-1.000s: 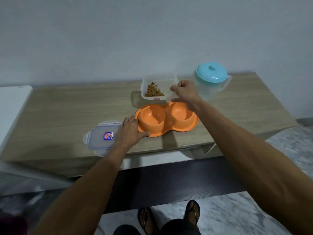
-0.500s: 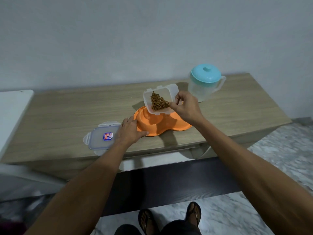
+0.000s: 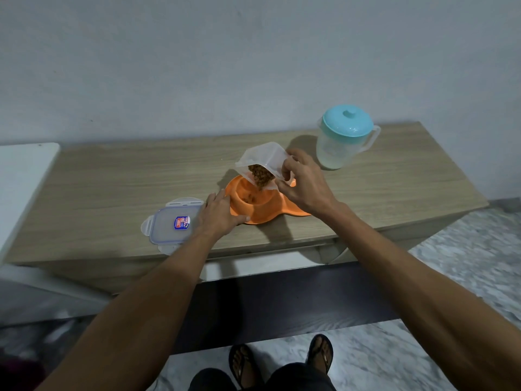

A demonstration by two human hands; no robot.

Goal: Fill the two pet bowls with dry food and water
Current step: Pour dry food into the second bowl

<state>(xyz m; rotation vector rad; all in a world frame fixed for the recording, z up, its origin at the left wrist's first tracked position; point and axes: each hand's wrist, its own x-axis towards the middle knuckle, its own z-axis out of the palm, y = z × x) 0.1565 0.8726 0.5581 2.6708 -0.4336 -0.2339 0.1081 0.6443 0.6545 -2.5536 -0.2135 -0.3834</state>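
An orange double pet bowl [image 3: 263, 211] sits near the front edge of the wooden table [image 3: 118, 182]. My right hand [image 3: 306, 183] grips a clear plastic food container [image 3: 260, 158], tipped steeply over the left bowl. Brown dry food [image 3: 260, 176] slides to its lower lip, and a few pieces lie in the left bowl. My left hand [image 3: 221, 217] rests flat against the bowl's left rim, fingers spread. The right bowl is mostly hidden behind my right hand. A clear water pitcher [image 3: 342, 141] with a turquoise lid stands at the back right.
The container's clear lid [image 3: 172, 224] with a blue label lies on the table left of my left hand, close to the front edge. A white surface [image 3: 19, 182] adjoins the table on the left. My sandalled feet [image 3: 282, 359] stand on marble floor below.
My right hand has lifted the food container from behind the bowl, carried it over the left bowl and tipped it steeply; food now falls in. My left hand has stayed at the rim.
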